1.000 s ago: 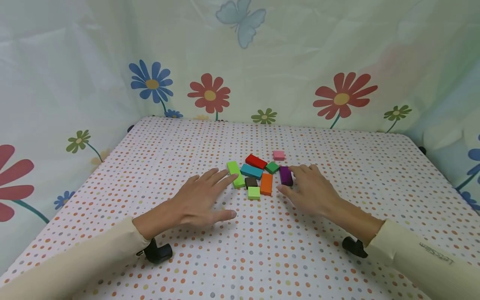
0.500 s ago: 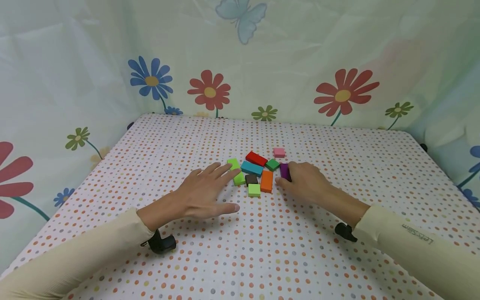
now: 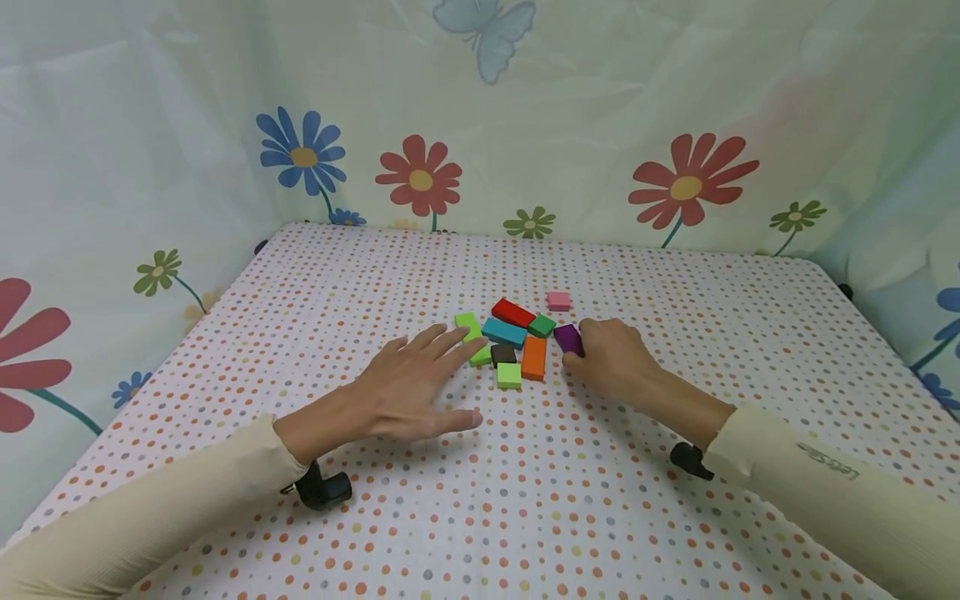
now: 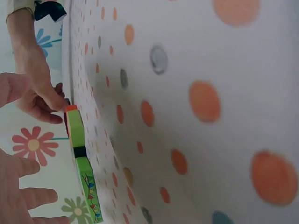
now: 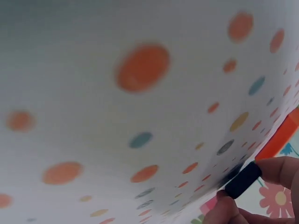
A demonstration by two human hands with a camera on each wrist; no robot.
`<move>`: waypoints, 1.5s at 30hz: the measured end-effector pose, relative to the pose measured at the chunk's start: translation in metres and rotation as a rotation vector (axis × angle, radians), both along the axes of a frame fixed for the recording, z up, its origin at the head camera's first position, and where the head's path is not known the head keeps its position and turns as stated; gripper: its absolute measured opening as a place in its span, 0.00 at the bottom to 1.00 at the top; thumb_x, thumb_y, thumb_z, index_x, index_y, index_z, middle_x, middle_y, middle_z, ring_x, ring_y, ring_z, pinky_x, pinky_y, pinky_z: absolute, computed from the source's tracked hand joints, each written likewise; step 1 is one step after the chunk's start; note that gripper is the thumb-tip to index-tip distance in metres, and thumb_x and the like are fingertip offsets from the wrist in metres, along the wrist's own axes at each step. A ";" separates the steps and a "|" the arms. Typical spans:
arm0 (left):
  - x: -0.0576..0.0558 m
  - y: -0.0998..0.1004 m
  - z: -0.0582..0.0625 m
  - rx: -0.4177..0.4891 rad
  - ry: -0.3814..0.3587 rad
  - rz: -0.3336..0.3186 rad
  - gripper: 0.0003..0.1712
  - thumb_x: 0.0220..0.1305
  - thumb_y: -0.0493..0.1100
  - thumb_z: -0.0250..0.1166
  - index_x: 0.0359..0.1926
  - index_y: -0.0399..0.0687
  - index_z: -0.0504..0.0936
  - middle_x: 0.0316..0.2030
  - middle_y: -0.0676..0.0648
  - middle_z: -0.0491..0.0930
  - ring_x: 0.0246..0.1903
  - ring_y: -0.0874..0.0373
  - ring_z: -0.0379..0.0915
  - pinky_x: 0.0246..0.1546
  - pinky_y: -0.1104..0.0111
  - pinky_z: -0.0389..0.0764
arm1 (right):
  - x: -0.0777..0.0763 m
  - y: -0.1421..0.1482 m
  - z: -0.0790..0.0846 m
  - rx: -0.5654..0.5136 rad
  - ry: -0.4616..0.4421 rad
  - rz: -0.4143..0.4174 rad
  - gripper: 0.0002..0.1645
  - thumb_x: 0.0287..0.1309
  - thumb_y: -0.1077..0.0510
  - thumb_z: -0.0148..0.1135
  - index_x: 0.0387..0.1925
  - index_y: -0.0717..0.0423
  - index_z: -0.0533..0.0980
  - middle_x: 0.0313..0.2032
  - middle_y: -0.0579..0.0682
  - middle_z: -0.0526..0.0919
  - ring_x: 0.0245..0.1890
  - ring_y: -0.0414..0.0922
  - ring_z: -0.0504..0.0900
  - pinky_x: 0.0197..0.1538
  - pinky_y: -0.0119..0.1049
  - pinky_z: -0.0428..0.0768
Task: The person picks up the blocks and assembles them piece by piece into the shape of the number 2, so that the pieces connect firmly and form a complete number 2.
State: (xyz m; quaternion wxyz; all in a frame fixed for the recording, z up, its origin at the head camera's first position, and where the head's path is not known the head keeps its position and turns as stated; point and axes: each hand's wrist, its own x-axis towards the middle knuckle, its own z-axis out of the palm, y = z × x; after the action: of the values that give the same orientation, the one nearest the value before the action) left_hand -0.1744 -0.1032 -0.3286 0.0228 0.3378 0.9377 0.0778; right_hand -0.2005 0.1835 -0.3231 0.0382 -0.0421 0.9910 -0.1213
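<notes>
My right hand [image 3: 618,358] pinches a purple block [image 3: 567,339] between thumb and fingers, at the right side of a cluster of coloured blocks. In the right wrist view, the end of that block [image 5: 243,179] looks dark between the fingertips. My left hand [image 3: 408,387] is spread palm-down left of the cluster, holding nothing. Its fingertips overlap a long lime-green block [image 3: 467,321] in the head view. Between the hands lie an orange block [image 3: 534,358], a small light-green block [image 3: 508,376], a black block [image 3: 503,355] and a blue block [image 3: 504,332].
Behind these are a red block [image 3: 513,312], a green block [image 3: 542,326] and, set apart, a pink block [image 3: 558,301]. A dotted cloth covers the table [image 3: 450,517]. A flowered curtain [image 3: 577,108] hangs behind and at both sides.
My right hand has taken hold of the purple block, whose far end is now angled to the left. The left hand stays spread almost in place.
</notes>
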 end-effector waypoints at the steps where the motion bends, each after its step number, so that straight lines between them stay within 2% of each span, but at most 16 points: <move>1: 0.001 0.000 0.000 0.005 0.007 -0.006 0.53 0.61 0.80 0.50 0.81 0.68 0.47 0.80 0.51 0.48 0.78 0.45 0.46 0.67 0.36 0.60 | 0.001 0.001 0.000 -0.009 0.008 0.002 0.20 0.63 0.55 0.62 0.46 0.71 0.74 0.33 0.60 0.80 0.32 0.52 0.77 0.34 0.38 0.81; 5: 0.003 0.002 0.003 0.035 0.023 -0.036 0.53 0.61 0.80 0.49 0.81 0.68 0.47 0.80 0.50 0.49 0.78 0.45 0.45 0.67 0.36 0.60 | 0.008 0.002 0.001 -0.037 0.042 0.019 0.23 0.61 0.55 0.62 0.49 0.72 0.75 0.34 0.60 0.80 0.31 0.51 0.77 0.31 0.35 0.77; 13: 0.012 0.007 0.014 0.070 0.044 -0.071 0.53 0.61 0.80 0.49 0.81 0.70 0.45 0.80 0.53 0.47 0.79 0.46 0.42 0.67 0.35 0.59 | 0.030 0.001 0.004 -0.067 0.075 0.083 0.26 0.57 0.55 0.66 0.51 0.72 0.78 0.33 0.57 0.83 0.28 0.48 0.77 0.32 0.38 0.78; 20: 0.023 0.011 0.020 0.108 0.039 -0.100 0.52 0.62 0.78 0.51 0.81 0.68 0.46 0.80 0.53 0.48 0.79 0.47 0.43 0.69 0.37 0.58 | 0.058 -0.009 0.004 -0.093 0.089 0.187 0.21 0.53 0.56 0.70 0.45 0.67 0.82 0.32 0.52 0.84 0.28 0.44 0.78 0.34 0.36 0.81; 31: 0.039 0.011 0.022 0.162 0.072 -0.144 0.52 0.62 0.76 0.52 0.81 0.69 0.45 0.80 0.55 0.48 0.78 0.47 0.44 0.68 0.39 0.61 | 0.102 -0.018 -0.003 -0.164 0.140 0.371 0.17 0.48 0.58 0.70 0.42 0.59 0.84 0.31 0.43 0.83 0.29 0.37 0.72 0.32 0.30 0.74; 41: 0.043 0.009 0.019 0.160 0.076 -0.151 0.53 0.62 0.75 0.55 0.81 0.73 0.42 0.79 0.55 0.50 0.78 0.47 0.46 0.67 0.39 0.62 | 0.107 -0.011 -0.004 -0.160 0.145 0.428 0.20 0.47 0.58 0.70 0.45 0.56 0.85 0.39 0.43 0.85 0.37 0.36 0.77 0.42 0.36 0.81; 45: 0.042 0.007 0.018 0.147 0.085 -0.151 0.53 0.62 0.77 0.52 0.81 0.74 0.40 0.80 0.56 0.48 0.78 0.46 0.46 0.66 0.39 0.63 | 0.108 -0.006 -0.004 -0.177 0.143 0.445 0.20 0.46 0.58 0.71 0.45 0.55 0.85 0.41 0.43 0.86 0.37 0.37 0.76 0.41 0.35 0.80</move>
State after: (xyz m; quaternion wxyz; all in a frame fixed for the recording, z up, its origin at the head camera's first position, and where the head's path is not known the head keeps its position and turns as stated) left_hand -0.1322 -0.0959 -0.3108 -0.0360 0.4115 0.9013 0.1303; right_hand -0.0927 0.1770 -0.3276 -0.0102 -0.2710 0.9430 -0.1929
